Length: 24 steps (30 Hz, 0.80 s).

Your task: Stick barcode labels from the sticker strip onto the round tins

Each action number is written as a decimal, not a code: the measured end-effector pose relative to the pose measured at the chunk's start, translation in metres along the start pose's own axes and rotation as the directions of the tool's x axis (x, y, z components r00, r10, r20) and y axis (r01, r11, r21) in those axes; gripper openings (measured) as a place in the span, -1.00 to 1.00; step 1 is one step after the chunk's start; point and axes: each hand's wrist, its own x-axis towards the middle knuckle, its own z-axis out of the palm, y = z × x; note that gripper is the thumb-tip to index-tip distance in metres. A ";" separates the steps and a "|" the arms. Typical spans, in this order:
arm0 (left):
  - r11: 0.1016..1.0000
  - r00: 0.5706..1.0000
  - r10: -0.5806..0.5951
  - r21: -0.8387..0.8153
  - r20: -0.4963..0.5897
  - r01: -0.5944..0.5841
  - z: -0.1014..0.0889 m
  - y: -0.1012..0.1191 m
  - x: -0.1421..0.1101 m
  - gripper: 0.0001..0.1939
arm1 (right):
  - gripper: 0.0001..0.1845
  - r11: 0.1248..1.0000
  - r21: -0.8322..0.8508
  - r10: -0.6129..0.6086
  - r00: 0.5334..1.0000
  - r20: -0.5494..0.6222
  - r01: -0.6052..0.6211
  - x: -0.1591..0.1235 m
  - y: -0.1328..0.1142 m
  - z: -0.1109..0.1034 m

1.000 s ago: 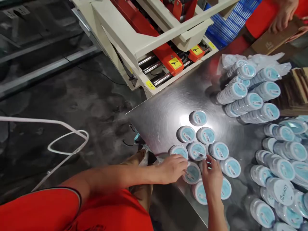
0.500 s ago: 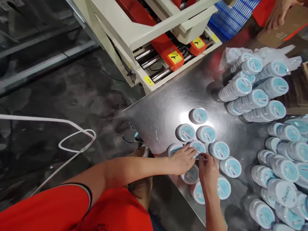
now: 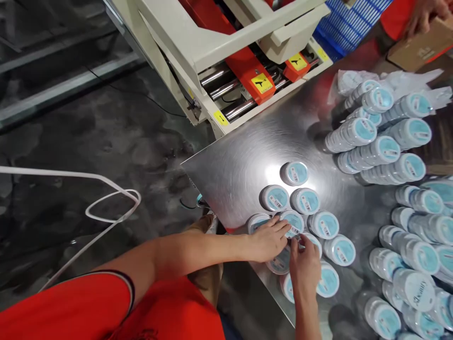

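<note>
Several round jars with pale blue labels and small white barcode stickers are grouped at the metal table's near corner. My left hand (image 3: 271, 240) lies with its fingers stretched over the edge of one jar (image 3: 294, 219). My right hand (image 3: 305, 264) is beside it, thumb and fingertips pinched together at the near side of that group. What sits in the pinch, if anything, is too small to make out. Another jar (image 3: 313, 246) shows partly behind the right fingers. A darker-looking jar (image 3: 279, 262) is partly covered by my left hand.
Stacked jars (image 3: 382, 148) in several columns stand on the right of the metal table (image 3: 230, 165). A roller machine (image 3: 244, 89) adjoins the far edge, near a blue basket (image 3: 354, 21). Another person's hand (image 3: 426, 16) touches a cardboard box (image 3: 419, 47) at the top right.
My right hand has shifted slightly left and down, and its fingertips have drawn back from the jar under my left fingers, uncovering more of its sticker. My left hand has barely moved.
</note>
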 end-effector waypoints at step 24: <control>1.000 1.000 -0.011 0.022 0.013 0.011 0.008 0.006 0.005 -0.74 | -0.58 1.000 -0.016 0.004 0.989 0.149 -0.001 0.027 -0.024 -0.039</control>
